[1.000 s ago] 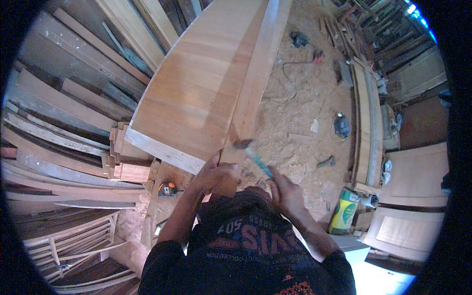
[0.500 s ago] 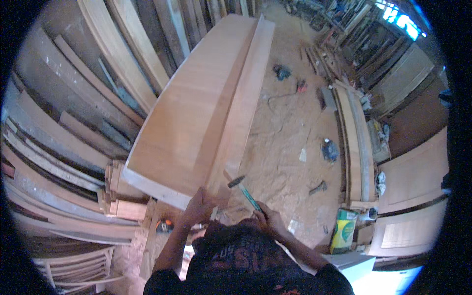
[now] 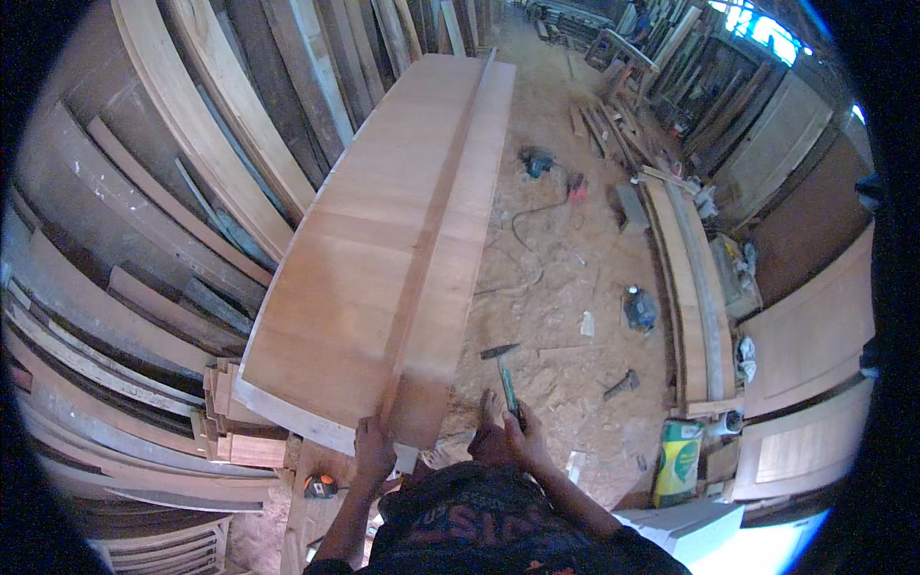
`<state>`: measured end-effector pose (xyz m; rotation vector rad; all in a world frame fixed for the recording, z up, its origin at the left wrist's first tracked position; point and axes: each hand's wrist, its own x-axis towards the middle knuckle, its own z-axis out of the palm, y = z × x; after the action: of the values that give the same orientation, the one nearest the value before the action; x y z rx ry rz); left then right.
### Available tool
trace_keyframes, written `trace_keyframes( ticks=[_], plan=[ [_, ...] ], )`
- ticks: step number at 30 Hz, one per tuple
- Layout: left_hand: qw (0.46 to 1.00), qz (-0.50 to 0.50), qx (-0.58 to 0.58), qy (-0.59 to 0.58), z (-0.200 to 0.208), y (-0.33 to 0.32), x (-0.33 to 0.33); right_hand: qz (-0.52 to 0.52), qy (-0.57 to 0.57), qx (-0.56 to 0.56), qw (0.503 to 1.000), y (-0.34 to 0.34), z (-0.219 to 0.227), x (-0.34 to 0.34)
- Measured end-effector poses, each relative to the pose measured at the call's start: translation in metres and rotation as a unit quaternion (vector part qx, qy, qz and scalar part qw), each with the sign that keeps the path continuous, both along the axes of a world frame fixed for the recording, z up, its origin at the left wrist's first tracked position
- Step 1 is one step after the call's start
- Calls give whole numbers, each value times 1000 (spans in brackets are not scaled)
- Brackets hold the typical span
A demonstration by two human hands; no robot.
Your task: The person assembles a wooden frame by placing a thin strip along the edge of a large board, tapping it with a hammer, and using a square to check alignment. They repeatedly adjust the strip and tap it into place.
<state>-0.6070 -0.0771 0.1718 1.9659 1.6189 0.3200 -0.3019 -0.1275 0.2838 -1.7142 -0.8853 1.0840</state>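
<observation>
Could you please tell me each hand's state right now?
Left hand: at the near end of the wooden strip; whether its grip is closed cannot be told.
Right hand: closed, holding the hammer.

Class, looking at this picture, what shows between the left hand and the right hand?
In the head view, rightward from the left hand to the right hand: the near end of the panel, some dusty floor, then a bare foot.

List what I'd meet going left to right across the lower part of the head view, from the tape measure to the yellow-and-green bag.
Tape measure → left hand → right hand with the hammer → pale scrap → dark tool on the floor → yellow-and-green bag.
</observation>
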Motion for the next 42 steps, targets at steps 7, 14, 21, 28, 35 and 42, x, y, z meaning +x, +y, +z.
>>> trace_keyframes(
  ticks=[7, 14, 21, 28, 35, 42],
  plan=[
    [983, 153, 94, 31, 58, 29, 14, -27, 133, 43, 990, 112, -24, 35],
    [978, 52, 158, 128, 60, 231, 119, -32, 324, -35, 945, 261, -39, 47],
    [987, 85, 7, 135, 61, 326, 182, -37, 394, -82, 915, 358, -62, 27],
    [984, 110, -10, 137, 52, 323, 181, -28, 411, -103, 905, 386, -87, 6],
    [980, 111, -44, 162, 47, 325, 177, -205, 535, -53, 818, 386, -77, 2],
    [980, 113, -43, 158, 43, 328, 175, -60, 429, -93, 896, 386, -78, -7]
  ],
)
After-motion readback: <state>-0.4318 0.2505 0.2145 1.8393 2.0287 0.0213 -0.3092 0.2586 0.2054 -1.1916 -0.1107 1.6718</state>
